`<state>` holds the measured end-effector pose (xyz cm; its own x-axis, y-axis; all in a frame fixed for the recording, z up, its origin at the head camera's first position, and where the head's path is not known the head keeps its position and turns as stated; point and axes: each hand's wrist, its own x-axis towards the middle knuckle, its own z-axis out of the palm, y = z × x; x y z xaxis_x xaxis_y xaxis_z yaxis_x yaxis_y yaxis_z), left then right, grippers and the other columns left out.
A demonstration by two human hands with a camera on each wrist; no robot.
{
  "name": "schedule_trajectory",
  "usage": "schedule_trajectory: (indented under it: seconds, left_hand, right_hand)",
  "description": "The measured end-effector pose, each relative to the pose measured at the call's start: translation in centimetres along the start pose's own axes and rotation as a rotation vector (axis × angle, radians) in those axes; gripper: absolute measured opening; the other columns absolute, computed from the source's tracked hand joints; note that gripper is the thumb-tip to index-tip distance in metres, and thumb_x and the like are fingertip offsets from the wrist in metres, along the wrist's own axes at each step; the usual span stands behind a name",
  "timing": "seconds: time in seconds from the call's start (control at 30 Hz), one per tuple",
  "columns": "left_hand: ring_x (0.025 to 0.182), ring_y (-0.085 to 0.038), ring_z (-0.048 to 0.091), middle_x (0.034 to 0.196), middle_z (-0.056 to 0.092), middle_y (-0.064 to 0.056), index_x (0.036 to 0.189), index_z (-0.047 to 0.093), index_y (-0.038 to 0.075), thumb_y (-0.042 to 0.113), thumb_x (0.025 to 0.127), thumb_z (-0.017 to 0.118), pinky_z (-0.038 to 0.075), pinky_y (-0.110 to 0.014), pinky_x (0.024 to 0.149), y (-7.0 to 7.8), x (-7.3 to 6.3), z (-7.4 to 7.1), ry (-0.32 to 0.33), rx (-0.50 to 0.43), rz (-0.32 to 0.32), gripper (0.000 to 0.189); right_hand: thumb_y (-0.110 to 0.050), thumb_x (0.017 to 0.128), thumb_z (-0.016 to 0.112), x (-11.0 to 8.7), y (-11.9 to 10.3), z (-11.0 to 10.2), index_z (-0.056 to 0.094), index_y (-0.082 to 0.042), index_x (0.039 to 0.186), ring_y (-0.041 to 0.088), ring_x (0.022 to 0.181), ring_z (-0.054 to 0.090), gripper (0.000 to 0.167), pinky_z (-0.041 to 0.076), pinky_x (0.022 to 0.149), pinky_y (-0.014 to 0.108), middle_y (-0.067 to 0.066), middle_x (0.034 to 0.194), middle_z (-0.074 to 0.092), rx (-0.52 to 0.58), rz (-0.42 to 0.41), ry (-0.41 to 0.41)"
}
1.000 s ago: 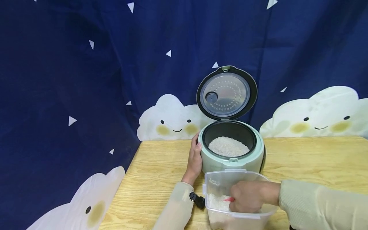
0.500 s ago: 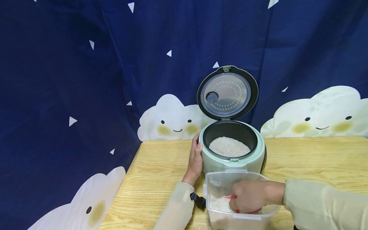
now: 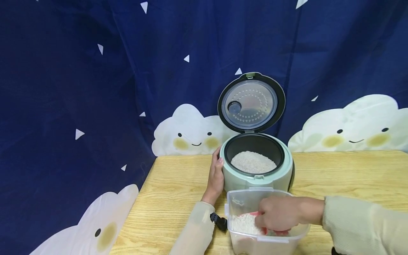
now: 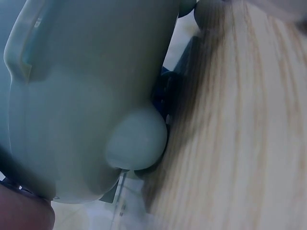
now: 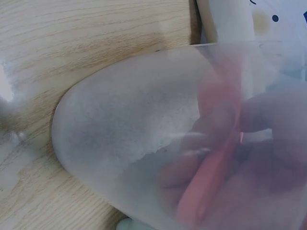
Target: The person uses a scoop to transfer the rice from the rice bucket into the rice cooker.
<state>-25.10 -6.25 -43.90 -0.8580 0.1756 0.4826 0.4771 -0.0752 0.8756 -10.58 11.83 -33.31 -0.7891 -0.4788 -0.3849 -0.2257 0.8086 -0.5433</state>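
Note:
My left hand (image 3: 216,180) rests against the left side of a pale green rice cooker (image 3: 237,181), fingers extended along its wall. Its lid (image 3: 250,102) stands raised, and white rice (image 3: 253,162) lies in the dark inner pot. In front is a clear plastic container (image 3: 267,244) holding more rice. Reaching into it from the right, my right hand (image 3: 280,212) grips a red scoop (image 3: 254,213). White rice (image 3: 246,225) lies heaped at the scoop's left part. Through the cloudy wall in the right wrist view, fingers wrap the red handle (image 5: 206,187).
Both vessels stand on a light wooden table (image 3: 178,184), the container right against the cooker's front. A dark blue curtain (image 3: 178,81) with white clouds hangs behind and to the left. A black wrist device (image 3: 219,222) sits at the left cuff beside the container.
My right hand has shifted slightly right and up inside the container. More of the red scoop shows now, with rice at it. The left hand and cooker have stayed in place.

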Motion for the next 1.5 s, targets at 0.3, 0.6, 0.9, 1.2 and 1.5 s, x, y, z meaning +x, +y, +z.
schedule_trajectory:
  seconds: [0.3, 0.6, 0.9, 1.2, 1.5]
  left_hand:
    - [0.151, -0.022, 0.039, 0.165, 0.041, -0.006, 0.160, 0.034, 0.018, 0.029, 0.103, 0.030, 0.029, -0.027, 0.126, -0.1, 0.2, 0.0, -0.010, -0.002, -0.001, 0.059]
    - [0.150, -0.023, 0.040, 0.164, 0.042, -0.005, 0.159, 0.036, 0.020, 0.029, 0.103, 0.030, 0.029, -0.028, 0.126, -0.1, 0.1, 0.0, -0.003, -0.011, 0.004, 0.057]
    - [0.149, -0.022, 0.041, 0.163, 0.043, -0.007, 0.159, 0.036, 0.018, 0.030, 0.103, 0.030, 0.030, -0.025, 0.125, 0.0, 0.2, 0.1, -0.004, -0.007, 0.017, 0.057]
    - [0.149, -0.024, 0.041, 0.163, 0.044, -0.007, 0.159, 0.037, 0.018, 0.030, 0.102, 0.030, 0.030, -0.027, 0.126, 0.1, 0.2, 0.0, 0.010, -0.008, 0.013, 0.058]
    - [0.149, -0.023, 0.041, 0.163, 0.043, -0.008, 0.158, 0.037, 0.017, 0.029, 0.102, 0.030, 0.030, -0.025, 0.125, 0.0, 0.2, 0.0, 0.005, -0.008, 0.009, 0.058]
  right_hand:
    - [-0.019, 0.090, 0.057, -0.9, -0.7, -1.2, 0.063, -0.014, 0.066, 0.012, 0.044, 0.043, 0.026, 0.035, 0.048, 0.023, -0.004, 0.049, 0.046, 0.123, 0.057, -0.041]
    - [-0.019, 0.091, 0.056, -1.0, -0.6, -1.8, 0.063, -0.015, 0.066, 0.012, 0.044, 0.041, 0.026, 0.033, 0.048, 0.022, -0.005, 0.049, 0.044, 0.178, 0.036, -0.061]
    - [-0.019, 0.090, 0.056, -1.3, -0.5, -1.8, 0.064, -0.012, 0.068, 0.013, 0.044, 0.042, 0.025, 0.036, 0.048, 0.024, -0.004, 0.049, 0.045, 0.205, 0.020, -0.042]
    - [-0.021, 0.086, 0.056, -1.5, -0.7, -2.3, 0.064, -0.016, 0.066, 0.012, 0.042, 0.046, 0.022, 0.038, 0.050, 0.025, -0.006, 0.045, 0.046, 0.125, 0.012, 0.037]
    - [-0.020, 0.087, 0.056, -1.4, -0.6, -2.4, 0.064, -0.017, 0.064, 0.010, 0.040, 0.046, 0.024, 0.041, 0.050, 0.026, -0.008, 0.044, 0.046, 0.117, -0.004, 0.029]
